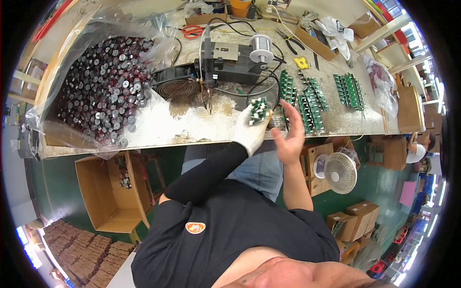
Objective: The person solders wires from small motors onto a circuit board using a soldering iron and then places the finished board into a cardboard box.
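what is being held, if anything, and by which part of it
The gloved left hand holds green circuit boards around their lower part; exact finger contacts can't be told. The open right hand holds nothing visible.

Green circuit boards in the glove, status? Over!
White-gloved left hand: holding green circuit boards with white parts. Bare right hand: open, nearby. Nothing seen blocking either.

Desk (pixel 165 130) runs across the upper half of the frame. Motor pile (pixel 103 91) sits in a bag (pixel 36 117) at upper left, with the soldering rig (pixel 235 74) right of it and a solder spool (pixel 261 48) on the rig's right end. Scissors (pixel 193 31) lie behind the rig, pliers (pixel 291 42) upper right. Circuit boards (pixel 311 113) lie right of the rig, in two groups. Below desk level: a box (pixel 103 192) lower left, a fan (pixel 342 173) right of centre.
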Tool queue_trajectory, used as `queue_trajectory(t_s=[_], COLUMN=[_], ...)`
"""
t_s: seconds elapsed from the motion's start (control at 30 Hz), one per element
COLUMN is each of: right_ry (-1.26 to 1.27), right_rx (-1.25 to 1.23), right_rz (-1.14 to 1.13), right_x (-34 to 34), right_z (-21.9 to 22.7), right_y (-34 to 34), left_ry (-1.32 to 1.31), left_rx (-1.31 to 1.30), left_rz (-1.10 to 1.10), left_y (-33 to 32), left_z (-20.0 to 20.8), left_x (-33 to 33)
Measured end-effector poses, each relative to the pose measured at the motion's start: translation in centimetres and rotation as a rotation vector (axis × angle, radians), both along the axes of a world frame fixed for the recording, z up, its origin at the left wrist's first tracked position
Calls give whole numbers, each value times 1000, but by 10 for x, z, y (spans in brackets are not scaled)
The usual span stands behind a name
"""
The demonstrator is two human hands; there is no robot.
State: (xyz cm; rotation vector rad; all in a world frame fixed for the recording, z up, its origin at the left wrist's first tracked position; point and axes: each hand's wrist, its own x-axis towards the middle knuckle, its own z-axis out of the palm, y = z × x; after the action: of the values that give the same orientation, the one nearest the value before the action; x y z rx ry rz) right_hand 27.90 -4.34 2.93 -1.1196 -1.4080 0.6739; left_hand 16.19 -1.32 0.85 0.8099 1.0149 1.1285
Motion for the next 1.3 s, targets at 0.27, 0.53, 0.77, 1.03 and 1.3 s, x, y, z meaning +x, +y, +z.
queue_trajectory(t_s=[0.27, 0.53, 0.77, 1.03, 1.3], right_ry=[-322, -570, -504, -526, 208], right_rx=[-235, -295, -306, -259, -218], right_rz=[-372, -422, -380, -556, -478], right_x=[69, 98, 99, 107, 101], right_z=[-42, -56, -68, -68, -56], right_y=[38, 54, 61, 66, 32], left_ry=[-152, 83, 650, 1313, 1033], left_rx=[-169, -162, -333, -1104, -211], left_rz=[230, 1047, 1355, 703, 1263], left_y=[-94, -149, -187, -117, -143], left_z=[40, -1, -111, -190, -109], left_x=[-169, -335, -490, -529, -436])
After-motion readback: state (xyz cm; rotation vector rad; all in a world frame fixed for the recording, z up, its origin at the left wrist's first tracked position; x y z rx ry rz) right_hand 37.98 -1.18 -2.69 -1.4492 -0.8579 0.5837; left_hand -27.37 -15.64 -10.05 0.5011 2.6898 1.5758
